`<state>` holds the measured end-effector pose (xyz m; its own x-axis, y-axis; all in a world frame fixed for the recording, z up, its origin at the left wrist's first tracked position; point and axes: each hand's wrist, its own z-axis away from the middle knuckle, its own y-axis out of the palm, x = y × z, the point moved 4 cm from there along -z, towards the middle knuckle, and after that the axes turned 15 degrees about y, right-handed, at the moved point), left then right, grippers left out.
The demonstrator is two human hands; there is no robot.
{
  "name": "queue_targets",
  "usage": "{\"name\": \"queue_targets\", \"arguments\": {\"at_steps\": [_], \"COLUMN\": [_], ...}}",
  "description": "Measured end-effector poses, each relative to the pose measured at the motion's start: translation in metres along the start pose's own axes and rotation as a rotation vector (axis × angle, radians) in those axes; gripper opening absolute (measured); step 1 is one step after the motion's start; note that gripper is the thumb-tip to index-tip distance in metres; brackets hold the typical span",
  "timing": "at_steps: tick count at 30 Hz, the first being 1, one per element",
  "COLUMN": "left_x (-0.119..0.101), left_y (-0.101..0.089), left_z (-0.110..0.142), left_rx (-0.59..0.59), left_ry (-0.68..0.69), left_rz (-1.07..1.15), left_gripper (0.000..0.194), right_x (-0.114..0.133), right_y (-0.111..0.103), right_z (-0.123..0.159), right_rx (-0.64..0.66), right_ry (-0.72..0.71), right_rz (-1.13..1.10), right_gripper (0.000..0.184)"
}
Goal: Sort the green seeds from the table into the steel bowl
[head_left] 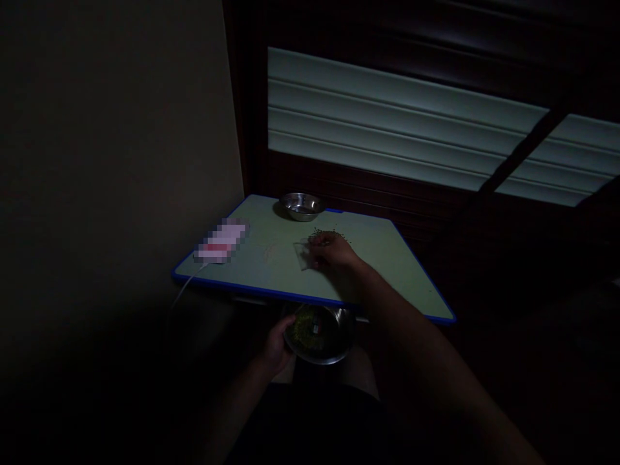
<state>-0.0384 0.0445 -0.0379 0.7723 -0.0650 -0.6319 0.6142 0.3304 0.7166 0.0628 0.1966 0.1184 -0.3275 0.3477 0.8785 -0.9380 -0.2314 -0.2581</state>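
My left hand [279, 343] grips the left rim of a steel bowl [334, 358], which sits just below the table's near edge, above my lap. Inside the bowl are greenish small grains [304, 328] and a small pale spot that I cannot make out. Over the table, my right hand [334, 249] is closed on a clear flat piece [302, 257], like a plastic card, held against or just above the surface. A scatter of small dark grains [341, 236] lies just beyond my right fingers, partly hidden by them.
A second steel bowl [302, 208] stands at the back of the pale, blue-edged table [387, 271]. At the left lies a blurred-out phone-like object [223, 240] with a white cable [186, 284] hanging over the edge. A wall rises at left; dark louvred panels stand behind. The light is dim.
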Motion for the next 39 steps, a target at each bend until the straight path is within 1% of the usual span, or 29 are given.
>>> {"name": "queue_targets", "arguments": {"at_steps": [3, 6, 8, 10, 14, 18, 23, 28, 34, 39], "left_x": [0.001, 0.001, 0.001, 0.000, -0.004, -0.009, -0.010, -0.011, -0.011, -0.011], "left_y": [-0.001, -0.003, -0.004, -0.005, -0.003, -0.001, -0.002, -0.002, -0.001, -0.002], "left_z": [-0.001, -0.001, -0.002, -0.002, 0.000, 0.003, 0.003, 0.002, 0.003, 0.003], "left_rx": [-0.001, -0.021, -0.031, -0.040, -0.051, -0.061, -0.053, -0.046, -0.080, -0.067], "left_ry": [0.010, 0.009, 0.003, -0.012, -0.007, 0.025, 0.001, 0.034, 0.033, 0.037], "left_rz": [-0.012, -0.033, -0.043, -0.057, -0.080, -0.116, -0.147, -0.112, -0.139, -0.145], "left_gripper": [0.020, 0.018, 0.019, 0.019, 0.018, 0.016, 0.017, 0.022, 0.017, 0.018], "right_x": [-0.008, -0.020, -0.031, -0.039, -0.044, -0.043, -0.043, -0.046, -0.046, -0.046], "right_y": [-0.039, -0.074, -0.091, -0.099, -0.099, -0.095, -0.095, -0.095, -0.095, -0.096], "right_z": [-0.004, -0.009, -0.013, -0.016, -0.019, -0.020, -0.022, -0.028, -0.027, -0.027], "right_rx": [-0.031, -0.122, -0.225, -0.302, -0.377, -0.390, -0.395, -0.403, -0.373, -0.380], "right_ry": [-0.041, -0.131, -0.146, -0.178, -0.308, -0.342, -0.344, -0.340, -0.336, -0.324], "right_rz": [-0.043, -0.096, -0.097, -0.071, 0.002, 0.074, 0.097, 0.151, 0.160, 0.144], "right_gripper": [0.026, 0.022, 0.020, 0.018, 0.016, 0.017, 0.016, 0.013, 0.012, 0.013]}}
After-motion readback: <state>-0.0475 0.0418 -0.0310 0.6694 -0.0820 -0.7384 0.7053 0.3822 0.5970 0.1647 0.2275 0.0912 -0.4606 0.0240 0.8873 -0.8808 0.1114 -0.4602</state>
